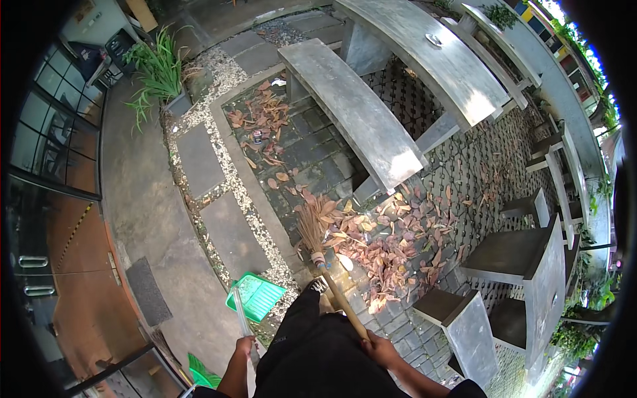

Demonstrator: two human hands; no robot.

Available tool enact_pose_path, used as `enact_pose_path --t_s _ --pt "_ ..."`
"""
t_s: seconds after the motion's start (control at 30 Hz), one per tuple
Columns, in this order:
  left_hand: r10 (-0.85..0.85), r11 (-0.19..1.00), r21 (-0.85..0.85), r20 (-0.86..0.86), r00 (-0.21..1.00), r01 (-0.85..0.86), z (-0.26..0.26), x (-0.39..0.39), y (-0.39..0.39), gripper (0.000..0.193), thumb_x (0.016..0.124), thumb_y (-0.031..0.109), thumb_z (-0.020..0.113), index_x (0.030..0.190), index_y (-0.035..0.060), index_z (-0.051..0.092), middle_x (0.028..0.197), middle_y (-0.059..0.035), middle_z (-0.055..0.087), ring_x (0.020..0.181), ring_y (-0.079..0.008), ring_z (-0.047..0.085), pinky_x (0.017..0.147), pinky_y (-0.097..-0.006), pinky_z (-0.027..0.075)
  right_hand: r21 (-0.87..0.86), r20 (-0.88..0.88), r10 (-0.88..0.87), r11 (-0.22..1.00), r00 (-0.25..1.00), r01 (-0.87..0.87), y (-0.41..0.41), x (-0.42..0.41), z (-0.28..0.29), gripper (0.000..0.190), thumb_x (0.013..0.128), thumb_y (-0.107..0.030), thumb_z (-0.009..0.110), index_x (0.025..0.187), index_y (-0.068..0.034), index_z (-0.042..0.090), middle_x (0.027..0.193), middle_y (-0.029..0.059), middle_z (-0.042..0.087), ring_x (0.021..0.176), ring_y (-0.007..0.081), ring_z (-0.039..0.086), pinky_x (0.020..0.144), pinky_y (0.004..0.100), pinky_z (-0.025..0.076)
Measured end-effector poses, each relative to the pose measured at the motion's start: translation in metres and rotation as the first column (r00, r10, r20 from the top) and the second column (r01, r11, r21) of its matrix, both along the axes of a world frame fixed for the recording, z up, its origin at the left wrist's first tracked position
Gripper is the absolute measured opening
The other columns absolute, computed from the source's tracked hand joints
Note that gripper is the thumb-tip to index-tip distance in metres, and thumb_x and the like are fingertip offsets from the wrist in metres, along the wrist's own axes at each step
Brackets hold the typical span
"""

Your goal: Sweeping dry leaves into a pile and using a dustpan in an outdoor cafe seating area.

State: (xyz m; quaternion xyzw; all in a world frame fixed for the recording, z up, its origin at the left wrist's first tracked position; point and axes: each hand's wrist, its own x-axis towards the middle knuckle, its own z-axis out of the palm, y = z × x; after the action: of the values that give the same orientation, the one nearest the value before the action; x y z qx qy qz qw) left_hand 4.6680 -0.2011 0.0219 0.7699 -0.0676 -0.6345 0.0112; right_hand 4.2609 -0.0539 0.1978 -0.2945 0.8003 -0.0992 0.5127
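My right hand is closed around the wooden handle of a stick broom. The broom's bristles rest on the paving, against a spread of dry brown leaves. In my left hand is the pale upright handle of a green plastic dustpan. The pan hangs or rests over the pebble strip at my left; whether it touches the ground I cannot tell. A second heap of leaves lies farther ahead, with a small dark can or packet among it.
A concrete bench and a long concrete table stand ahead. More concrete stools and a table are at the right. On the left are a potted plant, glass doors and a doormat. A raised curb edges the paving.
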Motion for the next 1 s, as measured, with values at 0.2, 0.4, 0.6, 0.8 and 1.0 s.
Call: enact_pose_path --t_s 0.2,0.4,0.6,0.8,1.0 --pt "0.062 0.997 0.052 -0.022 0.998 -0.061 -0.003 -0.010 -0.013 0.011 0.076 0.016 0.050 0.075 0.0067 0.044 0.054 -0.0052 0.045 0.045 -0.0186 0.047 0.043 -0.0319 0.041 -0.082 0.038 0.061 0.995 0.997 -0.057 -0.029 0.005 -0.015 0.042 0.083 -0.031 0.045 0.119 -0.010 0.041 0.088 0.0242 0.056 0.082 0.0366 0.055 0.073 0.0391 0.044" --pt "0.124 0.991 0.054 -0.035 0.992 -0.122 0.006 -0.030 -0.034 0.014 0.077 0.015 0.049 0.085 0.0064 0.041 0.058 -0.0046 0.045 0.046 -0.0168 0.046 0.043 -0.0316 0.041 0.151 0.020 0.060 0.987 0.998 -0.062 -0.025 -0.004 -0.052 0.041 0.082 -0.033 0.045 0.116 -0.011 0.045 0.083 0.0243 0.057 0.079 0.0365 0.056 0.071 0.0388 0.045" --pt "0.047 0.999 -0.007 -0.016 0.999 -0.047 0.006 -0.033 -0.047 0.011 0.076 0.014 0.048 0.080 0.0055 0.043 0.056 -0.0048 0.044 0.045 -0.0163 0.045 0.042 -0.0301 0.041 0.127 -0.074 0.162 0.980 0.984 -0.152 0.051 -0.040 0.023 0.028 0.081 -0.031 0.045 0.093 -0.006 0.050 0.078 0.0198 0.058 0.076 0.0364 0.055 0.066 0.0426 0.045" --pt "-0.018 0.997 -0.070 0.010 1.000 0.019 0.010 -0.054 -0.058 0.012 0.075 0.013 0.045 0.072 0.0016 0.048 0.052 -0.0100 0.046 0.042 -0.0227 0.046 0.042 -0.0359 0.039 0.176 0.013 0.227 0.958 0.974 -0.225 0.053 -0.055 0.052 0.028 0.082 -0.031 0.045 0.103 -0.012 0.050 0.082 0.0155 0.059 0.077 0.0321 0.056 0.068 0.0382 0.045" --pt "-0.038 0.996 -0.076 -0.031 0.999 0.036 0.008 -0.083 -0.065 0.015 0.078 0.015 0.041 0.079 0.0017 0.048 0.053 -0.0099 0.046 0.043 -0.0213 0.046 0.041 -0.0339 0.040 0.062 -0.052 0.263 0.964 0.963 -0.260 0.039 -0.049 -0.026 0.029 0.081 -0.031 0.044 0.094 -0.007 0.056 0.087 0.0181 0.058 0.083 0.0359 0.054 0.070 0.0415 0.043"
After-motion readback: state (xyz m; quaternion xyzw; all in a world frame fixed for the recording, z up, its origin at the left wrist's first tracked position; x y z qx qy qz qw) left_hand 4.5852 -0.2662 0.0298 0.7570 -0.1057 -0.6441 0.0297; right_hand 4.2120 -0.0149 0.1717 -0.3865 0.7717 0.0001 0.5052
